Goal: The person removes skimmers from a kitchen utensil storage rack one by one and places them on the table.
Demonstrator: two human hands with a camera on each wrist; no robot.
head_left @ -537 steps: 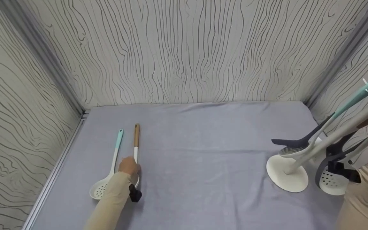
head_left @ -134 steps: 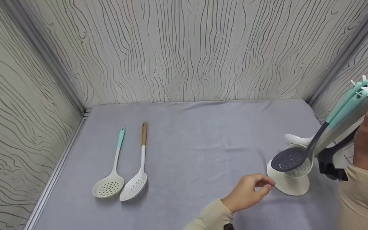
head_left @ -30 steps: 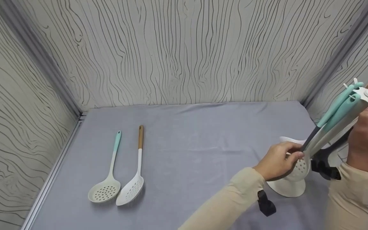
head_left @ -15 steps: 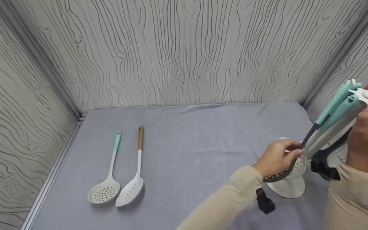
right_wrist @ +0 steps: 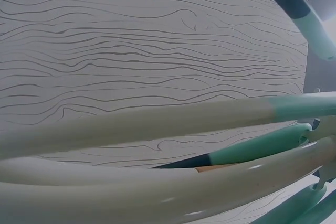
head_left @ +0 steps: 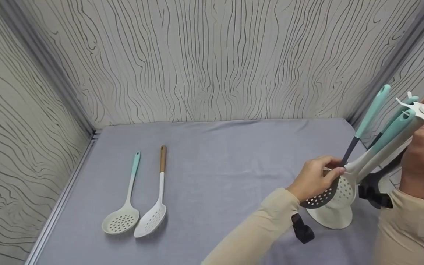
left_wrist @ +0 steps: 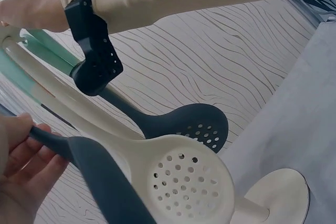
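Note:
In the head view my left hand (head_left: 312,181) pinches the neck of a dark slotted skimmer (head_left: 351,150) with a mint handle. The handle's top is apart from the stand's hooks, and my fingers cover part of its bowl. My right hand (head_left: 423,162) holds the top of a white utensil stand (head_left: 329,218), which leans to the right. A cream skimmer (left_wrist: 184,177) and another dark slotted utensil (left_wrist: 197,121) hang there among other handles. In the right wrist view the freed mint handle (right_wrist: 315,32) shows at upper right.
On the grey cloth (head_left: 230,198) at left lie a cream skimmer with a mint handle (head_left: 122,221) and a white slotted spoon with a wooden handle (head_left: 151,221), side by side. Patterned walls (head_left: 212,62) stand at the back and sides.
The wooden-handled spoon was let go on the cloth at left. My left hand came over to the stand and took the dark skimmer; its handle has just come off the hook, leftward.

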